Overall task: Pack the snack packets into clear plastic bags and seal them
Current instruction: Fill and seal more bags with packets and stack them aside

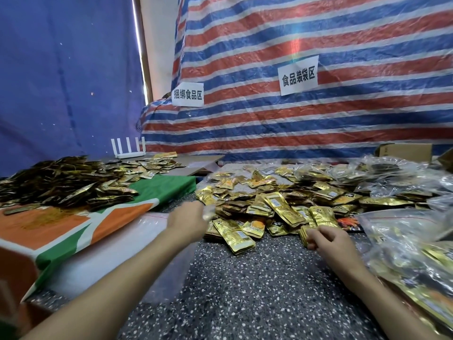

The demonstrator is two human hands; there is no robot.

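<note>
Holds the left hand (188, 218) out over the speckled counter (245, 290), at the left edge of the pile (282, 204) of gold packets (239, 238) heaped across the counter's middle. Too blurred to tell how open that hand is or whether anything is held (only a pale smear at its tip). Pinches with the right hand (328, 241) a small stack (304, 235) of packets, thumb and fingers (316, 234) curled round one end, at the pile's near edge, right of centre.

Along the counter's right edge, full bags (404, 261) of clear plastic stuffed with packets, with more piled toward the far right corner. At the left edge, under the left forearm, a flat sheaf of empty bags (117, 249), clear with a red line near the top. Left of those, a green, orange and white cloth (73, 229) bearing a second, darker heap (61, 185) of packets. Beyond the cloth, a white router (127, 153) with four upright aerials. At the far right corner, a cardboard box (404, 152). Behind everything, a striped tarp (294, 131) with two paper signs (187, 94) (298, 76), and beside it on the left a blue tarp (61, 82).
</note>
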